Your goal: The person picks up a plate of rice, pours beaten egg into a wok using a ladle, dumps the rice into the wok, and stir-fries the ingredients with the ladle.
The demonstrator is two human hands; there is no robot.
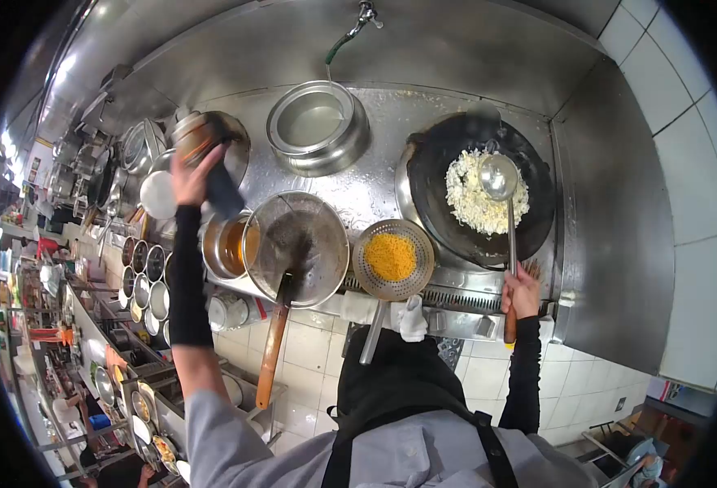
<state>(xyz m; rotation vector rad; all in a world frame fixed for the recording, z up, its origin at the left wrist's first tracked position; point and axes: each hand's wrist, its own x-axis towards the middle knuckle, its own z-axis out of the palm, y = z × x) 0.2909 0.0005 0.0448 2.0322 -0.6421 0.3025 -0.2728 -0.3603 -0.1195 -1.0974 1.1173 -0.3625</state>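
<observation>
Steel side wall (618, 220) near wok (435, 183)

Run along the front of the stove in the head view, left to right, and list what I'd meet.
Metal pot of amber liquid, round mesh strainer, perforated skimmer with yellow bits, dark wok with white grains and ladle, steel side wall, tiled wall.

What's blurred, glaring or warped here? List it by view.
Head view: wide-angle bending curves the steel counter, corners black; bright glare at upper left, glints on wet steel; the dark thing at the left hand looks motion-smeared; the right hand is fairly crisp.
</observation>
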